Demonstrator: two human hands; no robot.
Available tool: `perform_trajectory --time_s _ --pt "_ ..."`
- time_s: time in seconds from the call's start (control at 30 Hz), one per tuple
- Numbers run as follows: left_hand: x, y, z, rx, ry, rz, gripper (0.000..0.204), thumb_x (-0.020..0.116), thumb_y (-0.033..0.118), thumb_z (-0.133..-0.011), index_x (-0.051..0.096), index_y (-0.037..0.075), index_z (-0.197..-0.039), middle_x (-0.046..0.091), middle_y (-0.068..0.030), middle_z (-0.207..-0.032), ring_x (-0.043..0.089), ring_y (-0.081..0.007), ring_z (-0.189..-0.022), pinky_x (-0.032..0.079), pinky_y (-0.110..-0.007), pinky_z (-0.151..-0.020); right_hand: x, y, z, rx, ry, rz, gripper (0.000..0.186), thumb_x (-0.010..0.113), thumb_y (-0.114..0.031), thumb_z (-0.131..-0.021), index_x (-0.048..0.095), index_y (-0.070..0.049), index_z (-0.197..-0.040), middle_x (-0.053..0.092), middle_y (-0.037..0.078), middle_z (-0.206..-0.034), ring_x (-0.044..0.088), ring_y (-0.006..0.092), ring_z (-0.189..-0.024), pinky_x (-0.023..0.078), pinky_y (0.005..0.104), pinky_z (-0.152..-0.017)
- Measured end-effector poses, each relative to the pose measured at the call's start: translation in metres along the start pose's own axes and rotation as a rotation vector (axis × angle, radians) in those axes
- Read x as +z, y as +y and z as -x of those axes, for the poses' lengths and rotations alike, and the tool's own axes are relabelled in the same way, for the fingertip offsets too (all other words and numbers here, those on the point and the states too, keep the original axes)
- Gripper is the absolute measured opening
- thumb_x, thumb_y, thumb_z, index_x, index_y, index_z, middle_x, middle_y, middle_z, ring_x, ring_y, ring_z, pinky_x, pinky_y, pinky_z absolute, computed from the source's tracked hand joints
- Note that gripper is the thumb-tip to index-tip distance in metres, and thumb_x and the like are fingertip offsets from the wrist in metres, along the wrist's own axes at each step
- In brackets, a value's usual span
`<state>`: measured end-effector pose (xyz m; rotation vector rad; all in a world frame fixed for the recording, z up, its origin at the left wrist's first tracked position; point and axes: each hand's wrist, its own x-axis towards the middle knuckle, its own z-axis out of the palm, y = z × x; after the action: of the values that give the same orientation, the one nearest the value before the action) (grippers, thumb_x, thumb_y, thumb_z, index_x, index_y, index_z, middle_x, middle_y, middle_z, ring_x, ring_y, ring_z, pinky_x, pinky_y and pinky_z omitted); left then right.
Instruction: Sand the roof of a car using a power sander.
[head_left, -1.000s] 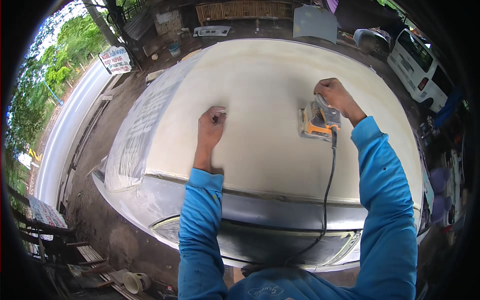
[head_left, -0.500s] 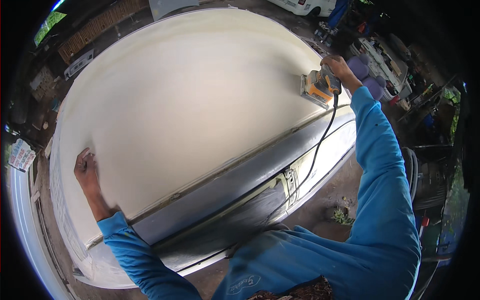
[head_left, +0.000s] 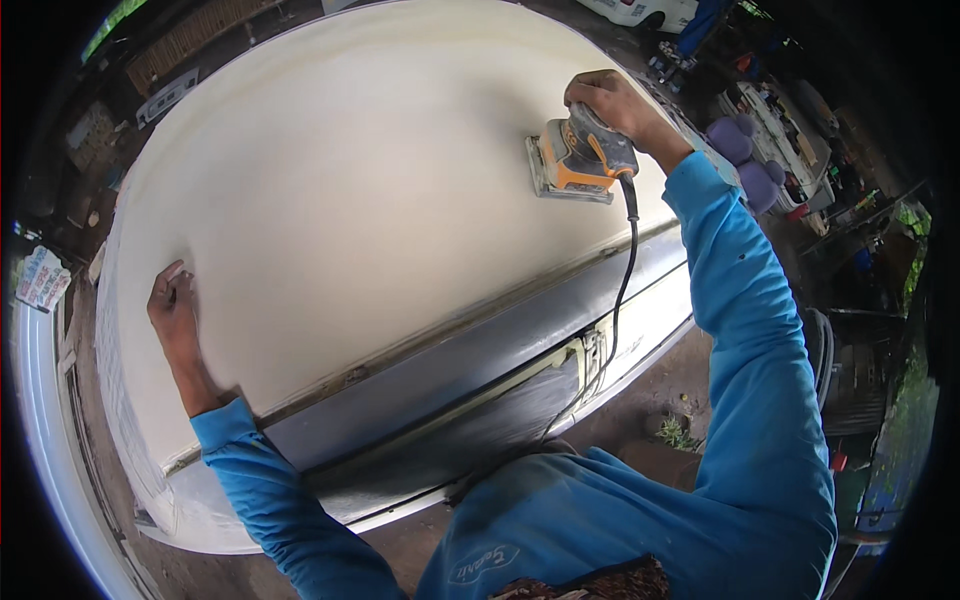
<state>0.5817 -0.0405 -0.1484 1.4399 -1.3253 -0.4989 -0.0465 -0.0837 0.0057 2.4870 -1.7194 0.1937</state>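
A car roof (head_left: 330, 190), cream and dull, spreads before me. Toward its right end, my right hand (head_left: 608, 98) grips the top of an orange and black electric sander (head_left: 580, 155). The sander's flat pad lies against the roof, and a black cord (head_left: 628, 265) trails from its back end down over the car's side. At the roof's left part rests my left hand (head_left: 176, 315), its fingers curled in. Whatever those fingers may hold is hidden.
A grooved roof edge (head_left: 350, 378) and dark side window (head_left: 450, 430) run between me and the roof. Purple rounded seats (head_left: 745, 160) and a cluttered bench (head_left: 790, 140) stand at right. Another pale vehicle body (head_left: 45, 400) curves along the left, beside a lettered sign (head_left: 42, 280).
My right hand has slid the sander leftward across the roof, away from the grooved edge. My left hand has stayed nearly in place, and the view has shifted slightly.
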Motion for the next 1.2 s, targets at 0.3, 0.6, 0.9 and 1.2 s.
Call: perform_trajectory --time_s 0.3,0.6,0.9,1.2 --pt "0.004 0.012 0.004 0.002 0.064 -0.060 0.026 0.059 0.008 -0.094 0.067 -0.001 -0.118 0.068 -0.0048 -0.091 0.058 -0.0096 -0.082 0.047 -0.024 -0.075 0.016 -0.224 -0.133 0.034 -0.093 -0.583 0.023 0.053 -0.018 -0.089 0.068 -0.001 -0.090 0.067 0.010 -0.095 0.065 0.0212 -0.086 0.053 0.0335 -0.079" --pt "-0.002 0.014 0.010 -0.033 0.133 0.044 0.027 0.059 0.011 -0.095 0.067 -0.002 -0.118 0.069 -0.0050 -0.095 0.059 -0.0095 -0.081 0.048 -0.025 -0.074 0.033 -0.387 -0.185 -0.145 -0.032 -0.656 0.036 0.063 -0.035 -0.080 0.074 -0.002 -0.087 0.071 0.015 -0.080 0.066 0.0279 -0.074 0.053 0.0406 -0.074" --pt "-0.003 0.008 0.010 -0.028 0.141 0.075 0.023 0.062 0.007 -0.093 0.068 0.000 -0.115 0.066 -0.0032 -0.087 0.056 -0.0073 -0.073 0.046 -0.023 -0.064 0.024 -0.276 -0.159 -0.038 -0.044 -0.684 0.031 0.061 -0.031 -0.084 0.073 -0.003 -0.087 0.068 0.011 -0.081 0.064 0.0209 -0.076 0.052 0.0362 -0.075" --pt "-0.008 -0.004 0.005 -0.016 0.068 0.037 0.027 0.057 0.010 -0.097 0.065 -0.001 -0.120 0.066 -0.0035 -0.093 0.056 -0.0073 -0.079 0.046 -0.022 -0.069 0.006 -0.011 -0.018 0.042 0.070 -0.198 0.020 0.056 -0.014 -0.087 0.067 -0.001 -0.097 0.068 0.014 -0.105 0.065 0.0284 -0.096 0.052 0.0341 -0.088"
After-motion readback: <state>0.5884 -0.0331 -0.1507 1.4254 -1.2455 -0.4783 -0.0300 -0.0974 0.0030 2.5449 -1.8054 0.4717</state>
